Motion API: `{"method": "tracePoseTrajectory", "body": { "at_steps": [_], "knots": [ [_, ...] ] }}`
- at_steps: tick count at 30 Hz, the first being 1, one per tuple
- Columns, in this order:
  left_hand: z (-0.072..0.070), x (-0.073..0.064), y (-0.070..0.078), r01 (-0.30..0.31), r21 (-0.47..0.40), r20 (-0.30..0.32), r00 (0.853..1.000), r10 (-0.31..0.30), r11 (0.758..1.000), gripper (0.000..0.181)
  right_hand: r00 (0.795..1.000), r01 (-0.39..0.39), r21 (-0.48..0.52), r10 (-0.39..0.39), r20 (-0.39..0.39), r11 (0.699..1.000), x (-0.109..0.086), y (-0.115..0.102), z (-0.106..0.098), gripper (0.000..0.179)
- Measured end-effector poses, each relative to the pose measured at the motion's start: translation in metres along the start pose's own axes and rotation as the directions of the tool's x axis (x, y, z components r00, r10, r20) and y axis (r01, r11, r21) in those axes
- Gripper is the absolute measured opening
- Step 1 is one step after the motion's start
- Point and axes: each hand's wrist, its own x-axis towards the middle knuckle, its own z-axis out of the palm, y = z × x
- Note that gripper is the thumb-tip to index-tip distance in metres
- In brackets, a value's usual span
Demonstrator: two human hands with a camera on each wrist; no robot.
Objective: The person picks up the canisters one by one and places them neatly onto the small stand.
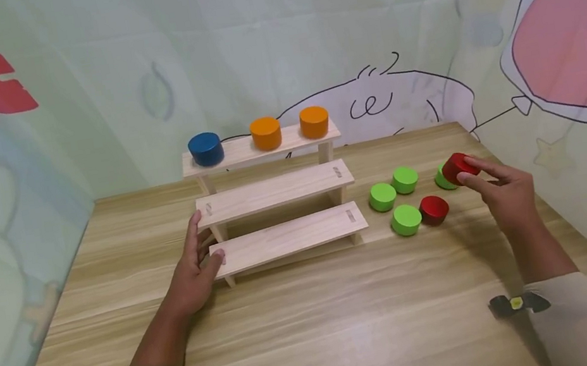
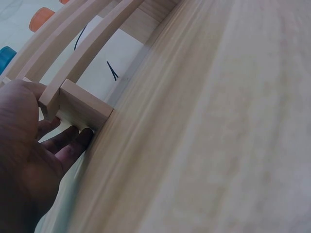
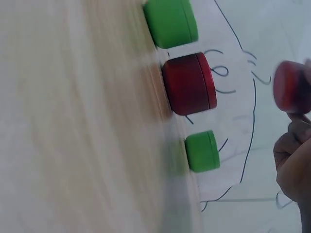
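Observation:
A three-step wooden rack (image 1: 285,239) stands on the table. My left hand (image 1: 193,275) grips its left end, the thumb on the lowest step and the fingers (image 2: 77,145) at the side of the support. Off to the right, my right hand (image 1: 508,194) pinches a red round block (image 1: 457,168) between thumb and fingers, raised above the table. In the head view this block overlaps a green round block (image 1: 444,178). Another red block (image 1: 434,210) lies on the table beside a green block (image 1: 406,220), with two more green blocks (image 1: 383,197) behind.
On the rack's top step sit a blue block (image 1: 205,149) at the left and two orange blocks (image 1: 266,134) toward the right. A printed curtain (image 1: 261,53) hangs behind the wood-grain table (image 1: 317,333). The right table edge runs close to my right arm.

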Motion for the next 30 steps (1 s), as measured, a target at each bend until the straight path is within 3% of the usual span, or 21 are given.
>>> {"method": "tracePoseTrajectory", "body": {
  "at_steps": [4,10,21,30],
  "knots": [
    [-0.001,0.001,0.001,-0.004,-0.001,0.006,1.000,0.004,1.000,0.088,1.000,-0.023,0.203,0.020,0.016,0.979,-0.002,-0.012,0.010,0.041],
    [0.000,0.001,0.001,-0.005,-0.007,0.001,1.000,0.005,1.000,0.087,0.995,0.040,0.276,-0.064,0.080,0.960,-0.002,-0.027,0.032,0.037],
    [0.004,-0.001,-0.001,-0.004,-0.006,0.004,1.000,0.004,1.000,0.086,0.975,0.137,0.302,-0.182,0.130,0.943,-0.006,-0.059,0.083,0.035],
    [0.001,0.000,0.000,0.000,0.023,0.002,1.000,0.000,1.000,0.086,0.976,0.082,0.215,-0.121,0.180,0.973,-0.007,-0.080,0.128,0.040]
  ]
}}
